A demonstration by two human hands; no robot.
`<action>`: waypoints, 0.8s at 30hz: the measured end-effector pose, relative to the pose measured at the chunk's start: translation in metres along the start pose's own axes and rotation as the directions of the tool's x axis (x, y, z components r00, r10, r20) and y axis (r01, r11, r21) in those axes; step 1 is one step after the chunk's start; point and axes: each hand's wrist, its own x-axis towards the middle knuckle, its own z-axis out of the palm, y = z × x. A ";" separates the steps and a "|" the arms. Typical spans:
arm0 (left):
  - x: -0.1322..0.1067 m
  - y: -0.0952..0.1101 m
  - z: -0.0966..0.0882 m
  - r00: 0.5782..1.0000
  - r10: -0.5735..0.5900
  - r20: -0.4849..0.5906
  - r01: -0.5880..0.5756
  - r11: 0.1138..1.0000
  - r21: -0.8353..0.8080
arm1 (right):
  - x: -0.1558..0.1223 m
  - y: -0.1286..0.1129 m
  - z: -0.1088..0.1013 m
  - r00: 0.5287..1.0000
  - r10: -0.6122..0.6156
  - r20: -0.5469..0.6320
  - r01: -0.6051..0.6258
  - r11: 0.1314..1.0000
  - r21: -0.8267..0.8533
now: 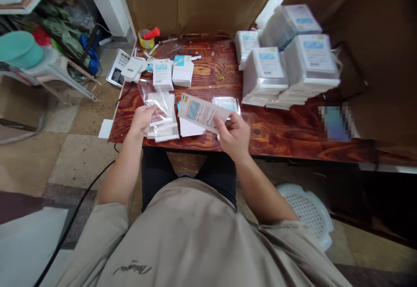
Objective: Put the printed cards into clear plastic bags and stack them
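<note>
My left hand [144,118] pinches a clear plastic bag [150,94], which stands up from its fingers. Below it lies a pile of clear bags with white strips [167,134]. In my right hand [237,138] is a printed card [203,115] with a blue panel, tilted and gripped at its right end between thumb and fingers. Under that card, a stack of white cards [190,129] rests on the table. Just behind my right hand is a small pile of bagged cards [227,103], partly hidden.
Tall stacks of bagged cards [263,67] stand at the back right of the wooden table [273,128]. Two card stacks [162,73] sit at back left, near a yellow tape roll [146,40] and rubber bands [224,75]. A blurred-out object [337,123] lies far right.
</note>
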 end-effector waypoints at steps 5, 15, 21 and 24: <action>-0.006 -0.009 0.010 0.994 0.106 -0.020 -0.108 0.983 -0.150 | -0.019 0.009 0.020 0.939 0.223 0.260 -0.295 0.913 0.283; -0.029 -0.026 0.028 0.990 0.144 -0.006 -0.140 0.951 -0.275 | -0.016 0.023 0.060 0.919 0.373 0.128 -0.394 0.873 0.288; -0.025 -0.037 0.023 0.989 0.147 0.017 -0.135 0.945 -0.299 | -0.019 0.030 0.076 0.972 0.220 0.080 -0.226 0.970 0.089; -0.022 -0.036 0.018 0.985 0.170 -0.029 -0.170 0.933 -0.318 | -0.019 0.031 0.075 0.969 0.175 0.174 -0.179 0.984 0.006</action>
